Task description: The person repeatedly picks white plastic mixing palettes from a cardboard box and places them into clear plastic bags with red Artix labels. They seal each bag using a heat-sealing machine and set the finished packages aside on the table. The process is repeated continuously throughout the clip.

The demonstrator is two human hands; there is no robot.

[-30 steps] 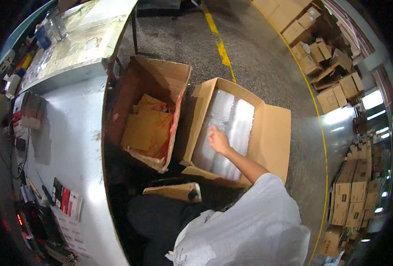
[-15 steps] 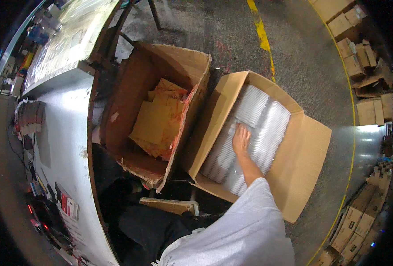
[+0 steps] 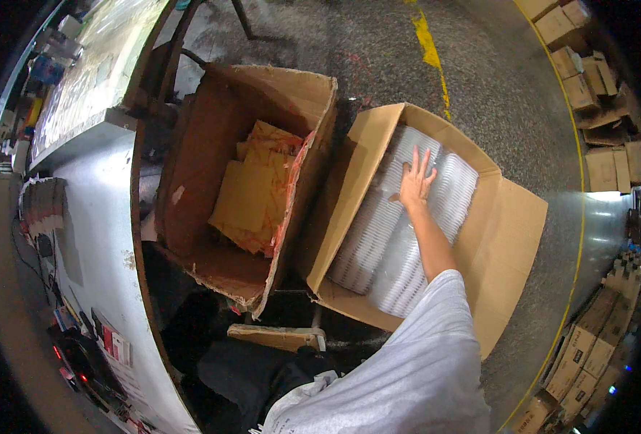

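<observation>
My right hand [image 3: 416,181] lies over rows of stacked clear plastic pieces [image 3: 367,242], its fingers spread and nothing gripped in them. The pieces look thin and ribbed and sit in tight rows inside an open cardboard box [image 3: 472,304]. Under the palm, part of the rows is hidden. Whether the fingertips press on the plastic or hover just above it, I cannot tell. My left hand is out of the picture.
A worn, open carton [image 3: 262,289] holding flat cardboard pieces [image 3: 244,195] stands left of the box. A metal-topped workbench [image 3: 96,246] runs along the left. Cardboard boxes [image 3: 574,362] are stacked at the right, beyond a yellow floor line [image 3: 579,239].
My right hand has moved up and slightly right, toward the far end of the rows. Its fingers, bent together before, are now spread.
</observation>
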